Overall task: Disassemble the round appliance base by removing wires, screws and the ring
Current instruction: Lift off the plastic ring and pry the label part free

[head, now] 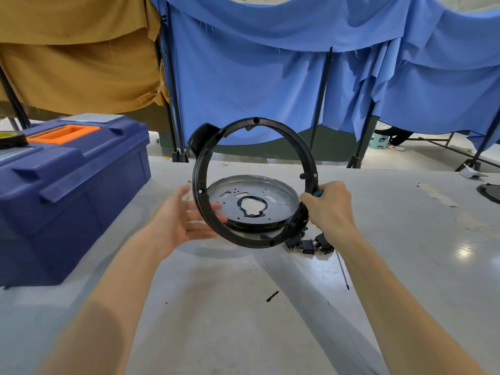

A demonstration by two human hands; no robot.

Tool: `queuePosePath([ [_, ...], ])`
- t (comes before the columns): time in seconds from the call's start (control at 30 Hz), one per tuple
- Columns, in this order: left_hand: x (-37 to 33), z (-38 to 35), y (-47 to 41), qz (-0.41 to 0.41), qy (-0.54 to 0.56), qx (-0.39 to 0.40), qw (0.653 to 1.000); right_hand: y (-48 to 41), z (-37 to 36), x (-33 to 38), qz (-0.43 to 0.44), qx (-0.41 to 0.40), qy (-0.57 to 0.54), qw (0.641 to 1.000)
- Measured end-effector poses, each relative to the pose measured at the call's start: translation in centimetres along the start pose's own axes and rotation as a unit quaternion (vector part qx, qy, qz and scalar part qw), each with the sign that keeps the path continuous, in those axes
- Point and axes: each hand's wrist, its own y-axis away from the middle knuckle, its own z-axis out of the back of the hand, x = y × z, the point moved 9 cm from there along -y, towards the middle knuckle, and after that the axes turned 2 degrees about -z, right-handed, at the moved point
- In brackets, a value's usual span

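Right hand (328, 205) gripping black ring (254, 243) tilted upright, left hand (184, 220) spread at its rim, metal plate (284, 197) between hands

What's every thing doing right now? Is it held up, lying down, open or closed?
Black ring: lifted off the table, tilted up on edge, held.
Right hand: grips the ring's right side.
Left hand: open, by the ring's left side.
Metal plate: lying flat on the table, ring off it.
Blue toolbox: lid closed.
Black switches: lying loose on the table.
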Motion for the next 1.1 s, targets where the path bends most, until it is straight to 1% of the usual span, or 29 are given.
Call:
queuePosePath([
  [0.07, -1.8, 0.7, 0.1, -0.066, 0.073, -0.014, 0.995, 0.0, 0.1, 0.1, 0.008, -0.004, 0.014, 1.000],
  [0.13, -3.3, 1.2, 0.7, -0.130, 0.110, -0.031, 0.985, 0.1, 0.2, 0.4, 0.021, -0.008, 0.038, 0.999],
  [0.17, -3.7, 1.2, 1.1, -0.150, 0.123, -0.035, 0.980, 0.2, 0.1, 0.6, 0.028, -0.008, 0.052, 0.998],
  [0.23, -4.3, 1.3, 1.7, -0.173, 0.132, -0.055, 0.974, 0.4, 0.0, 0.9, 0.041, -0.007, 0.077, 0.996],
  [0.37, -5.9, 2.5, 3.0, -0.220, 0.103, -0.121, 0.963, 0.7, 0.0, 1.7, 0.064, 0.006, 0.105, 0.992],
  [0.43, -7.1, 3.1, 3.6, -0.248, 0.060, -0.140, 0.957, 0.7, 0.1, 2.1, 0.074, 0.013, 0.118, 0.990],
  [0.5, -8.5, 3.2, 4.2, -0.280, -0.002, -0.143, 0.949, 0.9, 0.1, 2.7, 0.095, 0.020, 0.130, 0.987],
  [0.57, -9.7, 2.5, 4.9, -0.319, -0.077, -0.143, 0.934, 1.2, -0.2, 3.4, 0.120, 0.035, 0.138, 0.982],
  [0.63, -10.8, 1.1, 6.0, -0.368, -0.181, -0.148, 0.900, 1.8, -0.4, 4.2, 0.146, 0.048, 0.144, 0.978],
  [0.73, -11.5, -1.8, 7.7, -0.425, -0.338, -0.155, 0.825, 2.4, -0.6, 5.4, 0.182, 0.053, 0.147, 0.971],
  [0.8, -11.5, -3.9, 8.4, -0.444, -0.416, -0.151, 0.780, 2.9, -0.6, 6.3, 0.204, 0.050, 0.144, 0.967],
  [0.83, -11.5, -4.6, 8.5, -0.440, -0.443, -0.145, 0.767, 3.1, -0.5, 6.7, 0.217, 0.047, 0.142, 0.965],
  [0.93, -11.4, -5.6, 8.5, -0.422, -0.484, -0.138, 0.754, 3.5, -0.3, 7.4, 0.243, 0.033, 0.138, 0.960],
  [1.03, -12.0, -5.3, 9.1, -0.457, -0.438, -0.137, 0.762, 3.3, 0.0, 7.2, 0.241, 0.031, 0.095, 0.965],
  [1.1, -12.2, -4.8, 9.1, -0.463, -0.436, -0.150, 0.757, 3.0, 0.3, 6.7, 0.215, 0.045, 0.074, 0.973],
])
